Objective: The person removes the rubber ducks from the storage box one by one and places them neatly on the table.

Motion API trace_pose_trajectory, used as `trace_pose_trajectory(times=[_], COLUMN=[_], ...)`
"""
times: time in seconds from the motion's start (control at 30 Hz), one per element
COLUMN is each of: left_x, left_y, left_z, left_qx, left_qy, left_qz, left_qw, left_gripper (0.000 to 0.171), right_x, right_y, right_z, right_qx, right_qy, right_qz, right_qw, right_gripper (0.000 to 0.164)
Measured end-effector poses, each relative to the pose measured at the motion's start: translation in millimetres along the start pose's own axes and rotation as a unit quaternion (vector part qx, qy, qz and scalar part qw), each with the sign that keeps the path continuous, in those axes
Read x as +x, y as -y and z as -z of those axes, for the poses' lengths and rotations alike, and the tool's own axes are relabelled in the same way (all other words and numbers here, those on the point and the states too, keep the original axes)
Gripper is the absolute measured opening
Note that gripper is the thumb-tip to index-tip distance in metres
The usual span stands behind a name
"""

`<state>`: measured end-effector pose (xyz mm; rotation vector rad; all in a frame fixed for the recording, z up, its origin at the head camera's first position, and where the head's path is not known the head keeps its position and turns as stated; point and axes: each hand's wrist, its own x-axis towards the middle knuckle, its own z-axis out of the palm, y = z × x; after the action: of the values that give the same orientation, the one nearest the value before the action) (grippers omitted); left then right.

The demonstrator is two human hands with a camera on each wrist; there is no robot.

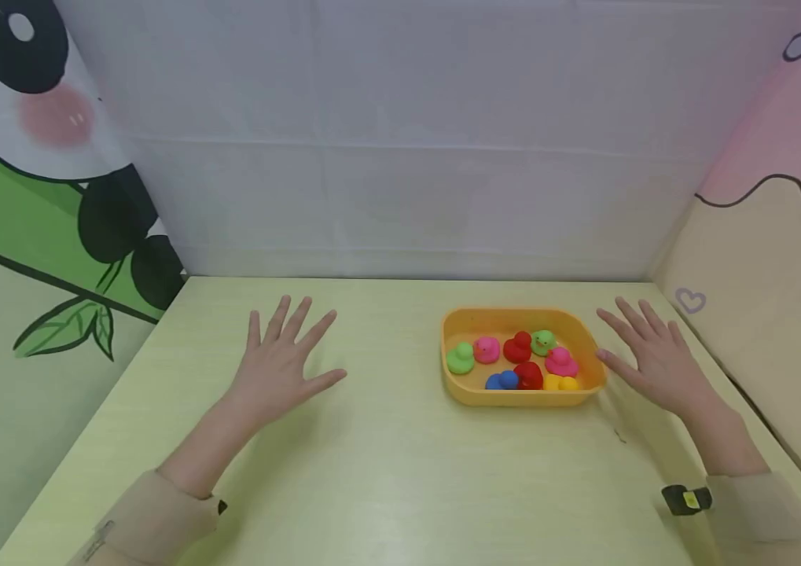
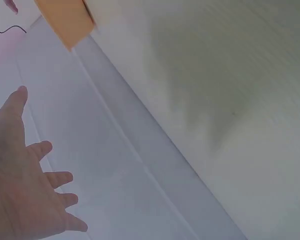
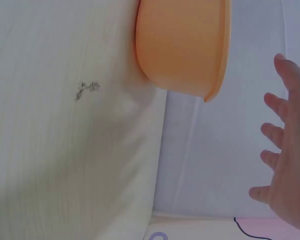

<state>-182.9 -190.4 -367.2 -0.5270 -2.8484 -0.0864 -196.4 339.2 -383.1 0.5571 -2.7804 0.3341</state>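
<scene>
My left hand (image 1: 274,376) is held over the left half of the table with fingers spread, and it holds nothing. In the left wrist view the palm of that hand (image 2: 20,185) shows, its shadow falling on the tabletop. At the right, my right hand (image 1: 658,363) also has its fingers spread and grips nothing; its thumb tip is close beside the right end of an orange-yellow plastic bin (image 1: 506,398). Several small rubber ducks lie in the bin: green (image 1: 460,358), pink (image 1: 560,362), red (image 1: 517,347), blue (image 1: 502,380) and yellow (image 1: 560,383).
The bin stands on a pale wood-grain table (image 1: 386,472), right of its middle. A white sheet (image 1: 400,157) rises behind the table, with printed cartoon panels at both sides. A small dark mark (image 3: 87,89) is on the tabletop near the bin.
</scene>
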Motion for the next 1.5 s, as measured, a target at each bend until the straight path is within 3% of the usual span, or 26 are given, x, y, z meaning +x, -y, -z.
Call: trace_pose_trajectory(times=[0.33, 0.47, 0.6, 0.77, 1.13, 1.3, 1.5], left_x=[32.0, 45.1, 56.1, 69.1, 100.8, 114.2, 129.4], left_y=[-29.9, -41.9, -54.5, -69.9, -95.5, -105.1, -116.7], left_z=[1.5, -4.9, -15.0, -26.1, -49.1, -60.2, -69.5], left_qx=[-0.015, -0.030, -0.046, -0.053, -0.080, -0.098, -0.132], left_qy=[-0.063, -0.093, -0.093, -0.081, -0.048, -0.005, 0.075], left_qz=[-0.070, -0.097, -0.113, -0.135, -0.188, -0.187, -0.167], left_qw=[0.9955, 0.9905, 0.9882, 0.9861, 0.9778, 0.9775, 0.9741], left_gripper=[0.081, 0.080, 0.080, 0.080, 0.077, 0.079, 0.078], right_x=[17, 23, 28, 34, 40, 42, 45], right_y=[-15, -21, -27, -30, -36, -42, -46], right_z=[-7, -12, -22, -33, -49, -58, -63], right_qx=[0.026, 0.042, 0.079, 0.125, 0.161, 0.218, 0.231], right_qy=[-0.009, -0.005, 0.007, 0.021, 0.029, 0.060, 0.080], right_qz=[0.017, 0.020, 0.020, 0.023, 0.012, -0.005, -0.036], right_qw=[0.999, 0.999, 0.997, 0.992, 0.986, 0.974, 0.969], right_gripper=[0.065, 0.066, 0.067, 0.071, 0.069, 0.068, 0.064])
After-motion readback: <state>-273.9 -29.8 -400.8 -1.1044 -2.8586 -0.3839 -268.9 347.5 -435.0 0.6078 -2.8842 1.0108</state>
